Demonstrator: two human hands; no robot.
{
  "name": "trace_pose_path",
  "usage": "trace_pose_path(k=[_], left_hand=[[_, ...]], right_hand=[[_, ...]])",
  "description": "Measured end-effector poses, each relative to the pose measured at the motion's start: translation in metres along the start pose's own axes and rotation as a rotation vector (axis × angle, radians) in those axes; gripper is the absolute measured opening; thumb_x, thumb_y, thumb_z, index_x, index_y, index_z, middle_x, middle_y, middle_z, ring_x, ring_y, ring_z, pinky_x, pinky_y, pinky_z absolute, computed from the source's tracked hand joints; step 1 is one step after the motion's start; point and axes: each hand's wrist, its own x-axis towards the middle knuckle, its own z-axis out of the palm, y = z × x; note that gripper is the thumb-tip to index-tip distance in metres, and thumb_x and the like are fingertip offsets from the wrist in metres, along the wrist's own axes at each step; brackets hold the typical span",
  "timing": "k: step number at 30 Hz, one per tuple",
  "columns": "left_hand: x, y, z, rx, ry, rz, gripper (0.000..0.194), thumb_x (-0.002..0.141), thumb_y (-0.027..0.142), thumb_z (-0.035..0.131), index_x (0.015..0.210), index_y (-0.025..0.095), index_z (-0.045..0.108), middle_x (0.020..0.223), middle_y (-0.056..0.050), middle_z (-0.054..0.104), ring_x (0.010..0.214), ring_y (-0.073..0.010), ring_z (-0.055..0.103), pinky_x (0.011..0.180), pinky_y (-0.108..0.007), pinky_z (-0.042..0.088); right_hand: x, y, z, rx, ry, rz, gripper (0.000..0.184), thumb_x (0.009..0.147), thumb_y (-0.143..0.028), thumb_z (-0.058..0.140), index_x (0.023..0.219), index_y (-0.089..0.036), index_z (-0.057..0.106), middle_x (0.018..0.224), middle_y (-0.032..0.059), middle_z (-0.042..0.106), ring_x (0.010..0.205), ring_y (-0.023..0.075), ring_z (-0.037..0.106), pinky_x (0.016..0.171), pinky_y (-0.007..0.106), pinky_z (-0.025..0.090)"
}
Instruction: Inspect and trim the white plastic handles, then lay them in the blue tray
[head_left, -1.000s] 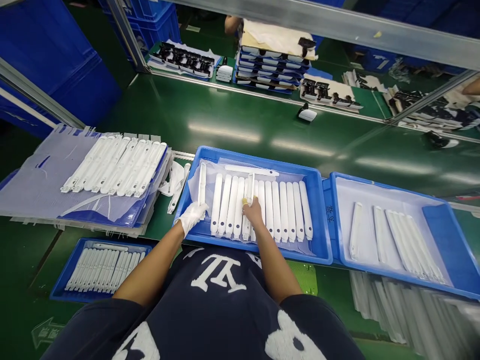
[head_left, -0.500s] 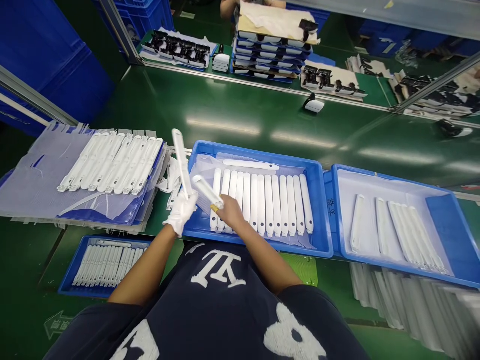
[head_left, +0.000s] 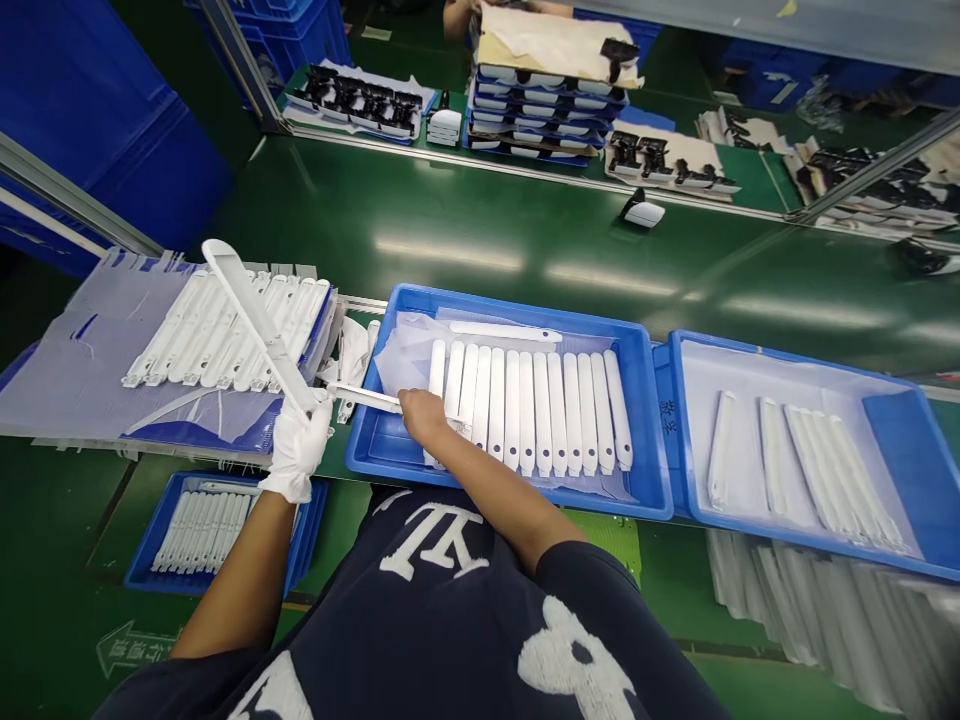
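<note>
We see the gloved left hand (head_left: 298, 445), fingers wrapped closed around a long white strip (head_left: 255, 325), which is raised above the plastic sheet (head_left: 82, 350), its length angled away from the body. The bare right hand (head_left: 424, 415), fingers pressed together, pinches a thinner strip (head_left: 364, 398) that crosses the blue tray's (head_left: 510, 298) left rim toward the glove, passing just beyond the row of white strips (head_left: 525, 410), so that the row stays untouched.

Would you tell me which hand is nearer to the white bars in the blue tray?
The right hand is nearer, at the left end of the white bars; the left hand is farther, outside the blue tray.
</note>
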Motion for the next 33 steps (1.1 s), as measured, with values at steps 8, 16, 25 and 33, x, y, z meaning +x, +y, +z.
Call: trace_pose_path(k=[8, 16, 25, 33], left_hand=[[-0.021, 0.000, 0.012, -0.150, -0.109, -0.056, 0.034, 0.076, 0.048, 0.067, 0.093, 0.019, 0.064, 0.093, -0.007, 0.073, 0.074, -0.0195, 0.070, 0.060, -0.028, 0.056], [-0.015, 0.000, 0.059, -0.240, -0.261, -0.112, 0.040, 0.088, 0.024, 0.067, 0.127, 0.018, 0.061, 0.134, -0.015, 0.067, 0.125, -0.0265, 0.064, 0.101, -0.041, 0.055], [0.005, 0.015, 0.099, -0.083, -0.368, -0.127, 0.021, 0.096, 0.033, 0.066, 0.106, 0.014, 0.068, 0.105, -0.006, 0.071, 0.091, -0.0193, 0.070, 0.083, -0.040, 0.060], [-0.049, -0.010, 0.049, 0.002, -0.224, -0.232, 0.015, 0.090, 0.030, 0.066, 0.083, 0.017, 0.065, 0.093, -0.009, 0.076, 0.081, -0.0220, 0.074, 0.082, -0.041, 0.061]], right_hand=[[-0.004, 0.023, -0.009, 0.267, 0.037, 0.083, 0.030, 0.097, -0.034, 0.063, 0.122, -0.018, 0.064, 0.124, 0.0093, 0.065, 0.105, 0.0222, 0.066, 0.089, 0.042, 0.058], [-0.024, 0.062, -0.032, 0.735, 0.126, 0.019, 0.021, 0.093, -0.032, 0.069, 0.102, -0.012, 0.067, 0.092, 0.0035, 0.070, 0.073, 0.0125, 0.066, 0.063, 0.026, 0.058], [-0.040, 0.066, -0.028, 0.883, 0.074, -0.008, 0.019, 0.088, -0.030, 0.074, 0.091, -0.012, 0.067, 0.079, 0.0006, 0.067, 0.063, 0.0098, 0.061, 0.056, 0.023, 0.052], [-0.040, 0.058, -0.019, 0.857, 0.059, -0.037, 0.023, 0.076, -0.025, 0.075, 0.097, -0.017, 0.068, 0.086, 0.0008, 0.068, 0.074, 0.0152, 0.062, 0.065, 0.026, 0.050]])
